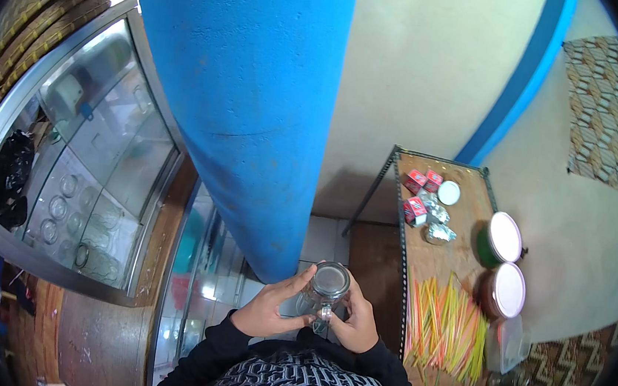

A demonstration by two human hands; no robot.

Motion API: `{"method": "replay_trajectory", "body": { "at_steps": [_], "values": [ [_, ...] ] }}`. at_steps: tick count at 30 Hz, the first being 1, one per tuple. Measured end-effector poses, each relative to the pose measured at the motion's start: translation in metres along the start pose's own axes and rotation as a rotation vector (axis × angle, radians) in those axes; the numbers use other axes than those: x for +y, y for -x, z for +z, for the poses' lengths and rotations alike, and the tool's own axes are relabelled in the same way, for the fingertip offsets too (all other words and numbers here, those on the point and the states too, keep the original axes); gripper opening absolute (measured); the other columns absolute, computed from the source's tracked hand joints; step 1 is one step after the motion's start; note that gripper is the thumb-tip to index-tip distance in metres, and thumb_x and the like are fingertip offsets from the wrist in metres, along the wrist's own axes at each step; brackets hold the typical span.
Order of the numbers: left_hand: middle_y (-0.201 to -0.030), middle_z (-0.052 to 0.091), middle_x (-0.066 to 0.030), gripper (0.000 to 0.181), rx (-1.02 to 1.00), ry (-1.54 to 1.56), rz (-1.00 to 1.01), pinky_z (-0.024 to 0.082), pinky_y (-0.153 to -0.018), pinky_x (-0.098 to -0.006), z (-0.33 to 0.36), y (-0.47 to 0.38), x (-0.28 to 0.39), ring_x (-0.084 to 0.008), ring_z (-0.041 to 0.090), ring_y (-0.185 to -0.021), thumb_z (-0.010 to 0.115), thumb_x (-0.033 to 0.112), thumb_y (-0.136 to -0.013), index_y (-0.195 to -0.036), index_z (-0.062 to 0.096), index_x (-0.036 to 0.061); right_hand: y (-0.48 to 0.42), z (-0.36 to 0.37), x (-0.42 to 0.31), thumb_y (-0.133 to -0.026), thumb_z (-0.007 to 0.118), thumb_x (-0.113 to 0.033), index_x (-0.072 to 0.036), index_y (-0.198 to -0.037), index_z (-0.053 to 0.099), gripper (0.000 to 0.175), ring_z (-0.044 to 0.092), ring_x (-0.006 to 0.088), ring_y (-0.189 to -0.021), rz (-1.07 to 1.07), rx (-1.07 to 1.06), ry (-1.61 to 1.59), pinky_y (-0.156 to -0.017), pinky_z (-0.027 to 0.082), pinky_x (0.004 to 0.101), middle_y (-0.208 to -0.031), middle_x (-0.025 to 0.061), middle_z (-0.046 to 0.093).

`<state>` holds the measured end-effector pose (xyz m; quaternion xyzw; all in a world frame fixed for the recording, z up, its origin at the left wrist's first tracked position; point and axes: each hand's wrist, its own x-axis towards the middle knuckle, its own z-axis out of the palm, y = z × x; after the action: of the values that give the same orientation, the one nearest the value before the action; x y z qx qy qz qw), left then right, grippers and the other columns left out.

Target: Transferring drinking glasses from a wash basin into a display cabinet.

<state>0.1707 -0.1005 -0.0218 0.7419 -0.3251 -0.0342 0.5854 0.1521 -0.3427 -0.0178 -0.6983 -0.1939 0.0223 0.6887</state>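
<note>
A clear glass jar (331, 280) with a round glass lid and a metal clasp is held upright in front of my chest, over the tiled floor. My left hand (274, 308) grips its left side, fingers along the rim and thumb low near the clasp. On the other side my right hand (357, 321) holds the jar, its thumb by the metal clasp (326, 311). The lid appears to lie on the jar's mouth. Nothing can be made out inside the glass, and its lower part is partly hidden by my hands.
On the right stands a metal-framed shelf (456, 173) with red boxes (414, 210), foil-topped containers (440, 232), many colourful straws (444, 323) and lidded tubs (505, 237). A blue pillar (256, 104) rises ahead. Leftward, a glass display case (93, 172) holds drinking glasses beneath woven hats (47, 17).
</note>
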Motion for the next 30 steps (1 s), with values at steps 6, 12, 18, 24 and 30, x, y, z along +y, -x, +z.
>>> {"method": "replay_trajectory", "body": {
  "at_steps": [6,12,18,24,30],
  "values": [
    [-0.174,0.045,-0.0234,0.106,0.164,-0.086,-0.121,0.041,-0.128,-0.0459,-0.003,-0.009,0.013,-0.0370,0.050,-0.157,0.087,0.010,-0.092,-0.178,0.025,0.0064,-0.047,-0.014,0.011,-0.098,0.083,-0.009,0.003,-0.171,0.032,0.090,0.055,0.0275,-0.151,-0.002,-0.168,-0.054,-0.126,0.044,0.0449,-0.165,0.0191,0.055],
    [-0.172,0.047,-0.0232,0.108,0.372,-0.099,-0.278,0.045,-0.124,-0.0437,0.004,-0.010,0.035,-0.0326,0.059,-0.148,0.085,0.006,-0.093,-0.178,0.018,0.0043,-0.087,-0.016,0.030,-0.098,0.085,-0.014,0.003,-0.171,0.034,0.091,0.058,0.0271,-0.148,-0.028,-0.370,-0.122,-0.124,0.046,0.0447,-0.163,0.0186,0.058],
    [-0.171,0.047,-0.0237,0.101,0.635,-0.055,-0.322,0.046,-0.123,-0.0431,0.012,0.008,0.037,-0.0297,0.059,-0.147,0.085,0.006,-0.094,-0.176,0.026,-0.0001,-0.119,0.005,0.047,-0.098,0.084,-0.013,0.003,-0.172,0.032,0.092,0.061,0.0265,-0.145,-0.022,-0.566,-0.184,-0.122,0.047,0.0427,-0.158,0.0199,0.061],
    [-0.169,0.048,-0.0227,0.093,0.915,-0.029,-0.283,0.044,-0.126,-0.0424,0.019,0.036,0.034,-0.0278,0.055,-0.151,0.083,0.004,-0.096,-0.173,0.031,-0.0047,-0.140,0.047,0.053,-0.100,0.079,-0.006,0.004,-0.173,0.030,0.088,0.060,0.0264,-0.145,0.021,-0.700,-0.284,-0.122,0.047,0.0428,-0.157,0.0188,0.061],
    [-0.169,0.048,-0.0230,0.092,1.043,-0.078,-0.285,0.045,-0.125,-0.0418,0.009,0.065,0.030,-0.0262,0.054,-0.150,0.084,0.004,-0.096,-0.172,0.033,-0.0046,-0.153,0.090,0.050,-0.100,0.078,-0.002,0.004,-0.173,0.031,0.087,0.060,0.0258,-0.145,0.006,-0.812,-0.311,-0.121,0.047,0.0423,-0.159,0.0182,0.059]
  ]
}}
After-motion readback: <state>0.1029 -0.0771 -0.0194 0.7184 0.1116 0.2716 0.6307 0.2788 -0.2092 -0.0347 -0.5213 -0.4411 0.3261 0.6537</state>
